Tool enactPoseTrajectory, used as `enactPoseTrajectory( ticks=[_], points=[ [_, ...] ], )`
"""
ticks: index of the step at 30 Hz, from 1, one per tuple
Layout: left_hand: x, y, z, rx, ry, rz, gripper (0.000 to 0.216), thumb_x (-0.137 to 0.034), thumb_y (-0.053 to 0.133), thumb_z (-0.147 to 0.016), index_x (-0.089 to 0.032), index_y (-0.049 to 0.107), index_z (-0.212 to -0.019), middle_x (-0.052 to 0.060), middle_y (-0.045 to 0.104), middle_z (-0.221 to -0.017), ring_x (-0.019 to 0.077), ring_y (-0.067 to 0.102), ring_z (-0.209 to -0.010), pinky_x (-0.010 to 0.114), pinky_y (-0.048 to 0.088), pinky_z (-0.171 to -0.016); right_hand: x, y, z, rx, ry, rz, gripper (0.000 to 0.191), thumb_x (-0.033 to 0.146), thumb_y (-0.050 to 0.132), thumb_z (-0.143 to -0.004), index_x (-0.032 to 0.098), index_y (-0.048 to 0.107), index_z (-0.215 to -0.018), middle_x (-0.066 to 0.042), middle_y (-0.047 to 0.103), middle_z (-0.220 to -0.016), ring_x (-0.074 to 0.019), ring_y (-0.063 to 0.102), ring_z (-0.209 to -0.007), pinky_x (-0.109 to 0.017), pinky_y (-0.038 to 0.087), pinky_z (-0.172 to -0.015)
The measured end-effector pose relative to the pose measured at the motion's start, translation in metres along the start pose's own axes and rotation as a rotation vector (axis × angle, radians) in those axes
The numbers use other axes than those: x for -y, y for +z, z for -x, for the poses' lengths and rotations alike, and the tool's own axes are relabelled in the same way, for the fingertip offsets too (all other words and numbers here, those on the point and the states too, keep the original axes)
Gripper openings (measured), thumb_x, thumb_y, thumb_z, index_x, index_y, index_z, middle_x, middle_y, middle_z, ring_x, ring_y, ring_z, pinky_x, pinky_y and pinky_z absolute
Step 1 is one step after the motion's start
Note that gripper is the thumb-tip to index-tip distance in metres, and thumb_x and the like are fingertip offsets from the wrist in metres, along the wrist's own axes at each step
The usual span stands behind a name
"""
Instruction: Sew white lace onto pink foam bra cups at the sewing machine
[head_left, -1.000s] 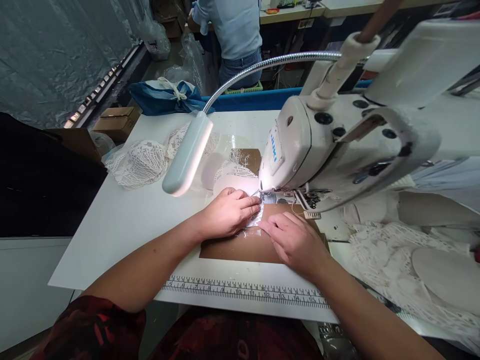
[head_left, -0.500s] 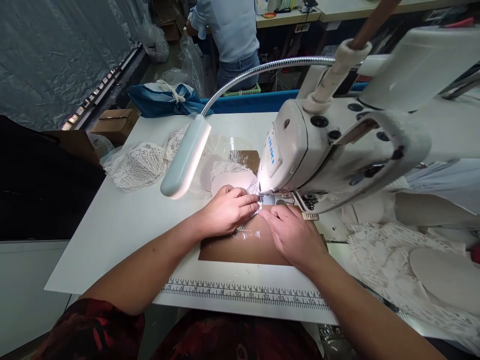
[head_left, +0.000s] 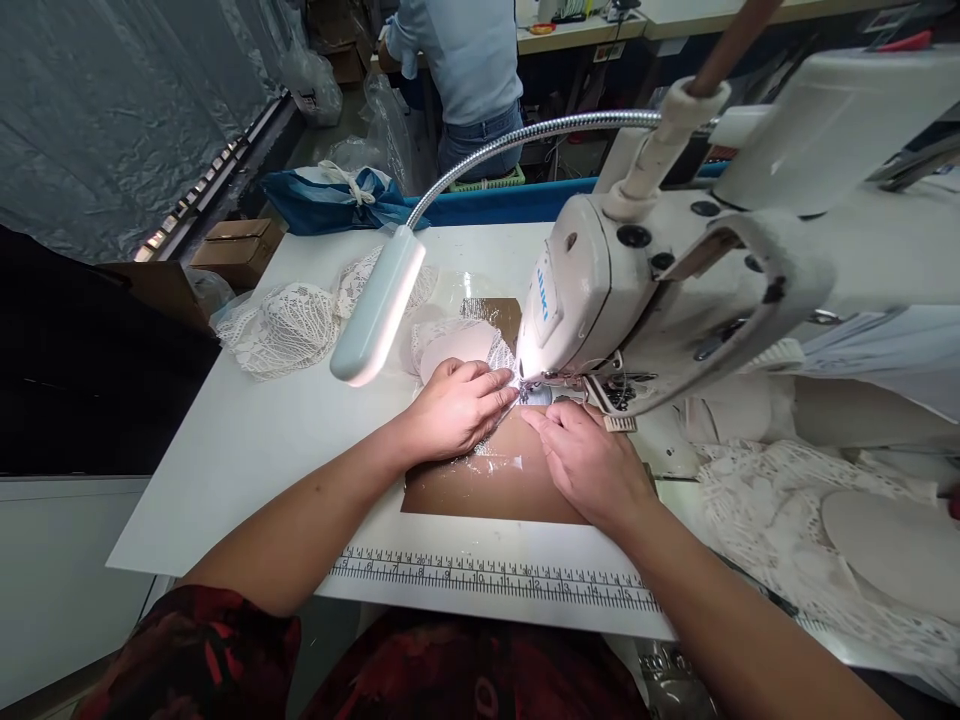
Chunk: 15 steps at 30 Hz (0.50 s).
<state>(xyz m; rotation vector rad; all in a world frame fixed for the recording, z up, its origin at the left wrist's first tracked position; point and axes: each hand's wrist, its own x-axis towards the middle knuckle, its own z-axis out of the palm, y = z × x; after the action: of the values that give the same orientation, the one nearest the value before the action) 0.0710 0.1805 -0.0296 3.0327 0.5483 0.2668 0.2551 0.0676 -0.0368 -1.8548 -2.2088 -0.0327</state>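
Under the presser foot area of the white sewing machine (head_left: 574, 265) lies the edge of a padded lace bra cup (head_left: 457, 348). My left hand (head_left: 459, 408) rests on the cup's near side, its fingers closed together over the lace, fingertips just left of the needle. To the right of the needle, my right hand (head_left: 592, 462) is closed, with thumb and forefinger together pointing at the needle plate. Anything between those fingers is hidden. Both hands are over a shiny brown sheet (head_left: 480, 492) covering the sewing bed.
A lamp (head_left: 379, 305) on a bent metal neck hangs over the work. Lace cups (head_left: 281, 330) lie at the left; more lace pieces (head_left: 787, 510) are heaped at the right. A ruler strip (head_left: 495, 580) runs along the front edge. Beyond the table sits a person (head_left: 480, 75).
The view has shifted slightly. My left hand and the lace cup have turned a little by the needle; my right fingertips now sit slightly apart from the left ones.
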Motion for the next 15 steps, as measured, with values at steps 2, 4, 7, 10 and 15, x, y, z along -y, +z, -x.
enactPoseTrajectory(
  ticks=[2, 4, 7, 10, 15],
  points=[
    [0.000, 0.000, 0.000, 0.007, -0.003, -0.015, 0.037, -0.030, 0.036, -0.099, -0.016, 0.053, -0.129, 0.014, 0.056, -0.128, 0.0288, 0.047, -0.113, 0.043, 0.034, -0.090, 0.000, 0.000, 0.001, -0.012, -0.005, -0.018, 0.038, 0.009, 0.045, -0.084, 0.023, 0.067, -0.112, -0.005, 0.063, -0.081, -0.0184, 0.053, -0.075, -0.029, 0.030, -0.055],
    [-0.002, -0.002, 0.000, 0.008, -0.021, -0.037, 0.039, -0.033, 0.036, -0.098, -0.015, 0.052, -0.129, 0.014, 0.054, -0.130, 0.0303, 0.045, -0.117, 0.043, 0.034, -0.090, -0.001, 0.001, 0.001, -0.028, -0.017, -0.035, 0.039, 0.011, 0.045, -0.086, 0.023, 0.065, -0.116, -0.005, 0.065, -0.084, -0.0181, 0.054, -0.076, -0.029, 0.033, -0.058],
    [-0.007, -0.009, 0.003, 0.034, -0.094, -0.075, 0.048, -0.046, 0.039, -0.096, -0.013, 0.051, -0.129, 0.015, 0.054, -0.129, 0.0329, 0.045, -0.117, 0.043, 0.039, -0.085, -0.005, 0.003, 0.004, -0.047, -0.026, -0.051, 0.039, 0.014, 0.044, -0.089, 0.022, 0.063, -0.122, -0.004, 0.068, -0.091, -0.0174, 0.057, -0.078, -0.028, 0.037, -0.061],
    [-0.013, -0.024, 0.009, 0.116, -0.171, -0.044, 0.059, -0.059, 0.043, -0.091, -0.012, 0.054, -0.125, 0.016, 0.059, -0.120, 0.0325, 0.052, -0.106, 0.039, 0.044, -0.074, -0.008, 0.003, 0.006, -0.071, -0.012, -0.039, 0.036, 0.016, 0.045, -0.089, 0.020, 0.065, -0.119, -0.004, 0.070, -0.096, -0.0177, 0.058, -0.078, -0.028, 0.039, -0.062],
    [-0.012, -0.043, 0.019, 0.192, -0.156, 0.213, 0.045, -0.052, 0.049, -0.091, -0.014, 0.061, -0.114, 0.009, 0.065, -0.099, 0.0236, 0.060, -0.091, 0.033, 0.048, -0.076, -0.009, -0.003, 0.007, -0.051, 0.012, -0.032, 0.033, 0.017, 0.045, -0.088, 0.019, 0.066, -0.113, -0.004, 0.071, -0.094, -0.0183, 0.059, -0.075, -0.029, 0.040, -0.063]
  ],
)
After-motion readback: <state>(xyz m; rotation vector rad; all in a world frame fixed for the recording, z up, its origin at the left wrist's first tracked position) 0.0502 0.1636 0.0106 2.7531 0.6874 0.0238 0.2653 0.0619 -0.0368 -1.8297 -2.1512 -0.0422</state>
